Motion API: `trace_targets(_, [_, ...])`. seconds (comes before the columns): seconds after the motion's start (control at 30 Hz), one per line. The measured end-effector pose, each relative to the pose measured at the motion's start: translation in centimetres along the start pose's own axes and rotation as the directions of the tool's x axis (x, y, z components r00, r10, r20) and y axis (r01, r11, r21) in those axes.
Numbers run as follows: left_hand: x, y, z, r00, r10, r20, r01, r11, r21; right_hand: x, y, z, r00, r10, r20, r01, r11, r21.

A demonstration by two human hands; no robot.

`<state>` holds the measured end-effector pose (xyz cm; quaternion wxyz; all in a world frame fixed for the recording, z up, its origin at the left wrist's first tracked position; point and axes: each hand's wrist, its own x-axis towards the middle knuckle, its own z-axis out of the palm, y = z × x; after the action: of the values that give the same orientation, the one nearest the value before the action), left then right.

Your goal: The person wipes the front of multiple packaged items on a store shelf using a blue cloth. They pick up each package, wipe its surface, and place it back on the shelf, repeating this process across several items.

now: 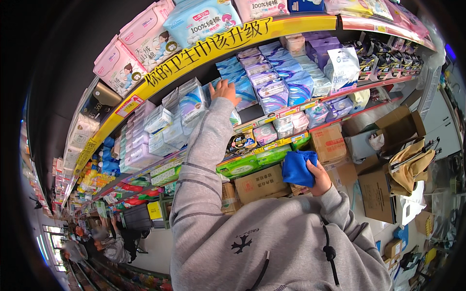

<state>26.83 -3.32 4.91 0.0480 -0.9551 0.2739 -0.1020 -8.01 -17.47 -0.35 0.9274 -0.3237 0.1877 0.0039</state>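
Note:
My left hand reaches onto the upper shelf, its fingers spread over blue sanitary-pad packs. It touches or nearly touches them; no pack is plainly gripped. White and blue packs stand just left of it, and purple and white packs stand to its right. In front of the lower shelves, my right hand holds a bunched blue cloth, thumb on its near face. Part of that hand's grip is hidden behind the cloth.
A yellow printed shelf strip curves above, below pink and blue packs. Green packs line the bottom shelf. Cardboard boxes stand beneath, and an opened carton is at the right. Other people are at the far lower left.

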Motion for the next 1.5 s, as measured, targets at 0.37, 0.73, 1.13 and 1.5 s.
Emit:
trace_targets(0.37, [-5.1,1.1,1.2,0.957,0.247,-0.154,-0.249,0.969,0.009,0.7,0.2,-0.3,0.998,-0.055,-0.024,0.056,0.998,0.020])
trace_targets(0.73, [-16.7,2.9,-4.1,0.825,0.101,-0.556,-0.412,0.781,-0.469,3.5,-1.0,1.2,0.915,-0.404,0.008,0.402,0.911,-0.093])
trace_targets(1.13, [-23.1,10.0,-4.3,0.967,0.073,-0.244,-0.239,-0.081,-0.968,4.8,-1.2,6.8,0.982,-0.186,-0.026,0.184,0.980,-0.071])
trace_targets(1.5, [-22.4,10.3,-1.4,0.990,0.133,0.046,0.132,-0.766,-0.629,3.0,-2.3,6.3,0.967,-0.252,0.025,0.240,0.945,0.222])
